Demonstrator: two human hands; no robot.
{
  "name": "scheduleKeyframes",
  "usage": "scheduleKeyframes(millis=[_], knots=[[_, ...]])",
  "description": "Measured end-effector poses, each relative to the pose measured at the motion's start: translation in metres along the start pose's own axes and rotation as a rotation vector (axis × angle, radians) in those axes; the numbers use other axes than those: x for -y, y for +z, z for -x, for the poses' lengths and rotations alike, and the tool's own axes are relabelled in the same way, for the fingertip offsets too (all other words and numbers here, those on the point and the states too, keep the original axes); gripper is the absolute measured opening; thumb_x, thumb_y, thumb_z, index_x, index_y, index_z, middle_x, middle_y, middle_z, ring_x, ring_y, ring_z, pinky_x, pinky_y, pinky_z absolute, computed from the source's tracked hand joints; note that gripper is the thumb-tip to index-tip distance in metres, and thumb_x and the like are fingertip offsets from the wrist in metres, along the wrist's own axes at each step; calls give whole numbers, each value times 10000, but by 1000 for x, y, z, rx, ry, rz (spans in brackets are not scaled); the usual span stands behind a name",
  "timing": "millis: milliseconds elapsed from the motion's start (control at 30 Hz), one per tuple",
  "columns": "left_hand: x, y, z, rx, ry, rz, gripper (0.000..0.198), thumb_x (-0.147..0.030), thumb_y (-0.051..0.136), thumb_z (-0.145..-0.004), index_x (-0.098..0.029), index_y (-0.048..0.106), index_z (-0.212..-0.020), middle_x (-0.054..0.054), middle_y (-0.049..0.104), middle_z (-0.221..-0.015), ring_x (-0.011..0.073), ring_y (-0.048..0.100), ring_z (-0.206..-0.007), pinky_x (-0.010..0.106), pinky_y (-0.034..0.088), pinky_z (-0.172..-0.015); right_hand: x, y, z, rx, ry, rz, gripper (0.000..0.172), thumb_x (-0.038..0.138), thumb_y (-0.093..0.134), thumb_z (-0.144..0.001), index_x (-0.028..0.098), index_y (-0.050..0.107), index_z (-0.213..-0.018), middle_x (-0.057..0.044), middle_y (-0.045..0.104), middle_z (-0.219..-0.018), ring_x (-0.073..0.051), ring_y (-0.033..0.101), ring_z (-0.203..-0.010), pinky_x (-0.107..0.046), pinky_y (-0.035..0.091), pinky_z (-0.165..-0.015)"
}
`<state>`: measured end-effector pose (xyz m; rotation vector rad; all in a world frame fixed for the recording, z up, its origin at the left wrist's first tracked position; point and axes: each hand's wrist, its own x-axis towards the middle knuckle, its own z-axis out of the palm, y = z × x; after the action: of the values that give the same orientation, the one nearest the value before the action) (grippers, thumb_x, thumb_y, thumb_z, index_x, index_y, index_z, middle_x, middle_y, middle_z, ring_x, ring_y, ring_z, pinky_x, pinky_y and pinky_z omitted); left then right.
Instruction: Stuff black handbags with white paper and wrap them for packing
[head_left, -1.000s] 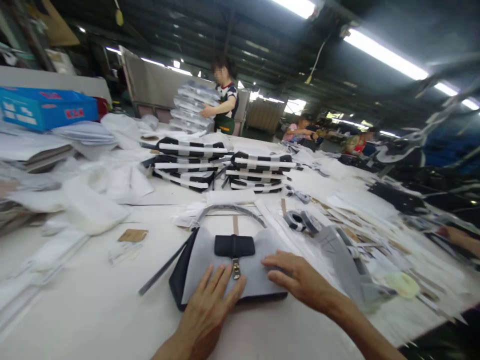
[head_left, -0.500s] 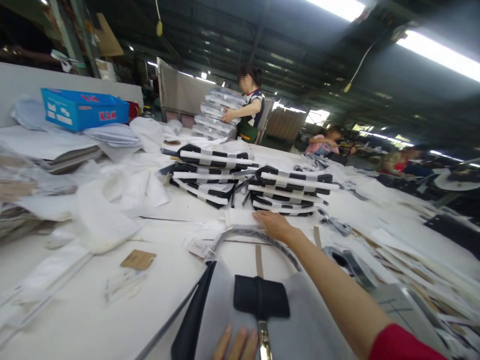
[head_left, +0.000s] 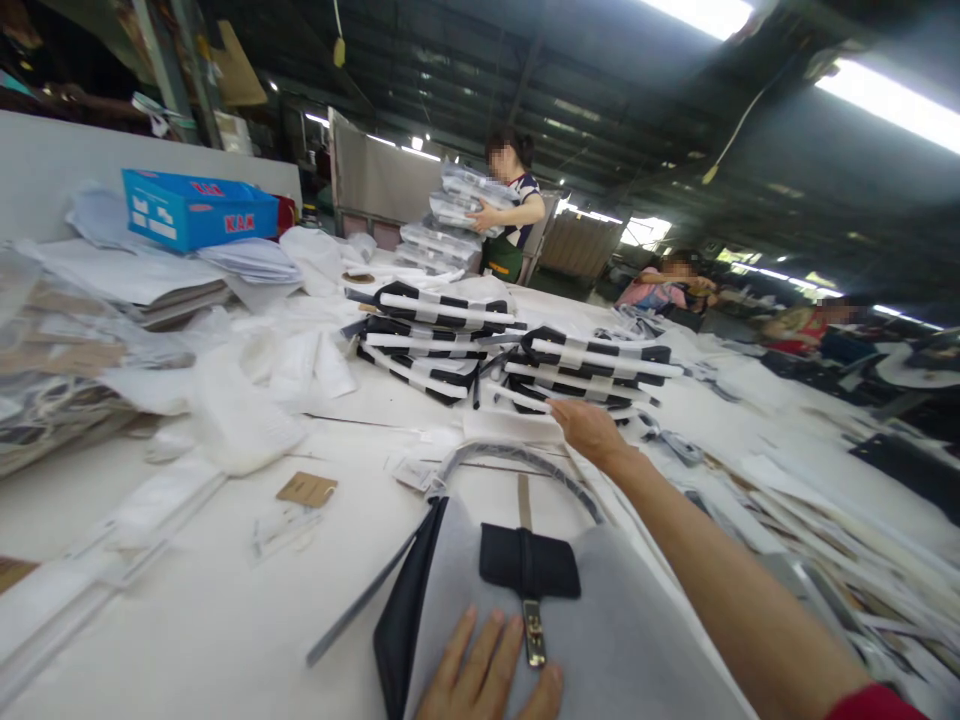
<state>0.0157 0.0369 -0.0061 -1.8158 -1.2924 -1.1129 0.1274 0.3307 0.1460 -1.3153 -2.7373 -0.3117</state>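
Observation:
A dark handbag (head_left: 397,640) lies flat in front of me, its front wrapped in grey sheet, with a black tab (head_left: 529,562) and a metal clasp (head_left: 535,632) in the middle. My left hand (head_left: 487,680) rests flat on the grey sheet beside the clasp, fingers stretched out. My right hand (head_left: 589,430) is reached far forward over the bag's curved handle (head_left: 517,458). Its fingers touch a white folded strip (head_left: 510,426) lying in front of a stack of black bags banded with white strips (head_left: 589,372). Whether the fingers grip the strip is hidden.
A second banded stack (head_left: 435,335) stands left of the first. White wrapping sheets (head_left: 240,400) and a blue box (head_left: 196,208) lie at left, a brown tag (head_left: 306,489) nearer. Loose strips and papers (head_left: 810,520) cover the right. A person (head_left: 506,215) at the far end holds a pile of packets; others sit behind.
My right hand left the bag and reached forward to the white strip by the banded stack. The view moved closer and shifted right; my left hand stayed on the bag.

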Motion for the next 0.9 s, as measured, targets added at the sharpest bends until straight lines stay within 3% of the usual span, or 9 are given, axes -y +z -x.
scheduleKeyframes(millis=[67, 167, 267, 367, 500, 600, 733, 900], knots=[[4, -13, -6, 78, 33, 6, 312, -284, 520, -934, -326, 616, -1228, 23, 719, -1070, 188, 635, -1103, 457, 256, -1196, 3, -30, 19, -172, -13, 21, 361, 230, 367, -1000, 162, 610, -1257, -132, 670, -1242, -257, 647, -1125, -398, 513, -955], [9, -33, -14, 288, 107, 31, 443, -287, 478, -940, -276, 489, -1382, 85, 661, -1213, 228, 569, -1203, 444, 317, -1146, 20, -73, 67, -421, -130, 26, 333, 258, 414, -988, 152, 630, -1218, -116, 696, -1196, -245, 678, -1057, -371, 537, -928], [11, -44, -20, 486, 107, 80, 519, -294, 440, -945, -253, 382, -1460, 108, 591, -1328, 253, 517, -1256, 435, 369, -1093, 52, -96, 130, -428, -248, -4, 341, 222, 428, -979, 167, 607, -1265, -99, 693, -1208, -217, 677, -1060, -339, 546, -919], [7, -45, -22, 541, 70, 108, 521, -223, 440, -938, -267, 381, -1454, 109, 560, -1364, 258, 499, -1268, 456, 366, -1085, 87, -84, 188, -313, -309, -51, 407, 112, 406, -942, 201, 596, -1292, -87, 691, -1212, -193, 669, -1069, -309, 545, -905], [3, -43, -24, 527, 7, 170, 473, -185, 458, -934, -243, 442, -1404, 94, 640, -1213, 242, 603, -1084, 421, 471, -947, 114, -38, 232, -186, -305, -85, 422, 61, 431, -887, 211, 644, -1219, -104, 715, -1137, -231, 674, -1005, -362, 548, -836], [4, -45, -26, 468, 2, 240, 394, -150, 436, -949, -211, 509, -1331, 71, 677, -1076, 212, 632, -959, 386, 498, -886, 116, -16, 243, -175, -245, -165, 370, 105, 464, -914, 230, 647, -1210, -103, 705, -1148, -243, 657, -1012, -385, 525, -817], [8, -48, -27, 389, 7, 333, 292, -149, 403, -975, -170, 588, -1199, 73, 674, -1073, 191, 622, -989, 361, 490, -921, 112, -11, 242, -171, -199, -265, 324, 160, 507, -936, 261, 644, -1212, -83, 702, -1151, -235, 645, -1031, -389, 513, -841], [10, -49, -28, 418, 45, 323, 293, -152, 382, -985, -153, 589, -1191, 78, 678, -1037, 188, 628, -975, 350, 513, -873, 114, -14, 234, -172, -301, -262, 372, 39, 447, -892, 198, 650, -1161, -100, 664, -1259, -258, 565, -1234, -516, 386, -1087]])
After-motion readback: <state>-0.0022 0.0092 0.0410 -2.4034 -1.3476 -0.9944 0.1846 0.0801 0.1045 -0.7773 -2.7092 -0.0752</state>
